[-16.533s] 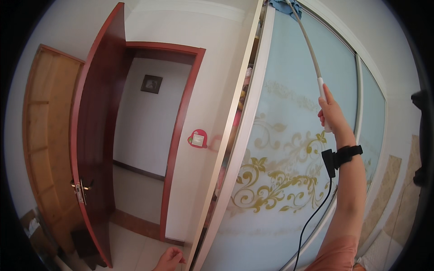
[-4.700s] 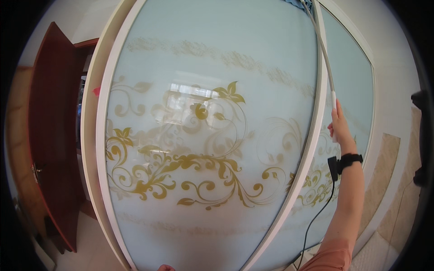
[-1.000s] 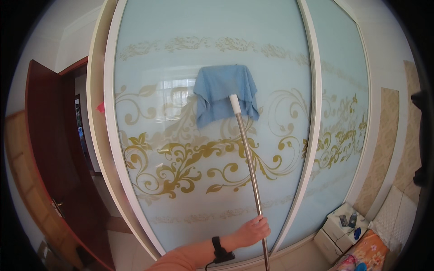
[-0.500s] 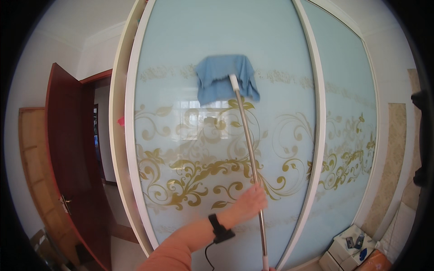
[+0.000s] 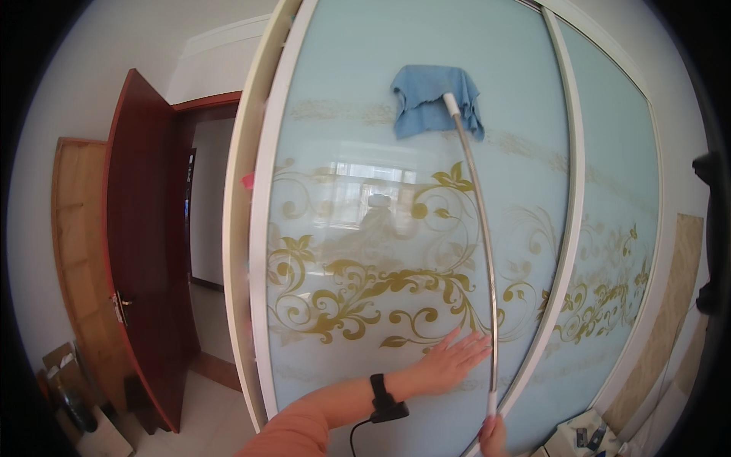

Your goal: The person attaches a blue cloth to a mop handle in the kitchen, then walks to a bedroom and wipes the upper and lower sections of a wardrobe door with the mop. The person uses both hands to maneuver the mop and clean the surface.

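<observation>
A blue cloth [image 5: 430, 85] is draped over the head of a long-handled mop, pressed to the glossy pale-blue sliding door [image 5: 343, 46] with gold scrollwork. The metal mop handle [image 5: 481, 217] slants down toward me from the white joint [image 5: 451, 103]. At its lower end, my right hand [image 5: 493, 437] is wrapped round the pale grip, partly cut off by the frame's edge. My left hand [image 5: 454, 363], a black band on its wrist, has its fingers stretched and spread just left of the handle. Whether its fingertips touch the metal, I cannot tell.
To the left, a dark red door [image 5: 148, 244] stands ajar beside a doorway. White framing [image 5: 571, 190] divides the sliding panels. A small white cabinet [image 5: 567, 438] with small items on top is at the lower right. A black cable [image 5: 353, 438] hangs from my wristband.
My left hand has let go of the mop handle and spread its fingers. My view has shifted left, and more of my right hand shows. The cloth appears slightly higher on the door.
</observation>
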A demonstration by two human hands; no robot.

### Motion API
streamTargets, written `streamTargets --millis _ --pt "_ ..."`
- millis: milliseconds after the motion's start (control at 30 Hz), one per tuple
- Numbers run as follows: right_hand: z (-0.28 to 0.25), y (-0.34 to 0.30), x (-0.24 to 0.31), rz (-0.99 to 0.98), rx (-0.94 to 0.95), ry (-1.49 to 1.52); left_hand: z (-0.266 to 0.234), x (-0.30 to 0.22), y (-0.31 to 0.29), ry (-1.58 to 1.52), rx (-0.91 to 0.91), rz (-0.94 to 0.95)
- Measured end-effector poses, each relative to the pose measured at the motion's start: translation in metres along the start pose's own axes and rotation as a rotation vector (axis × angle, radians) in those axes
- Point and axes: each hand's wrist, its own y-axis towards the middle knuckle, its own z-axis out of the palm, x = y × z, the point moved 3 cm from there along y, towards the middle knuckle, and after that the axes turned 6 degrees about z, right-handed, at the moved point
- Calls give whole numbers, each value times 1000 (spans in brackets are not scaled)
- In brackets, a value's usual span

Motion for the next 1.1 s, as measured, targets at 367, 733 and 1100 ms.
streamTargets --millis 367,733,1100 --pt "-3 156 162 -65 -9 110 -108 34 -159 -229 239 -197" --pt "40 246 462 -236 -46 128 -201 73 -276 -283 198 -300" --pt "53 257 410 -160 -114 93 -205 69 -325 -393 170 -345"
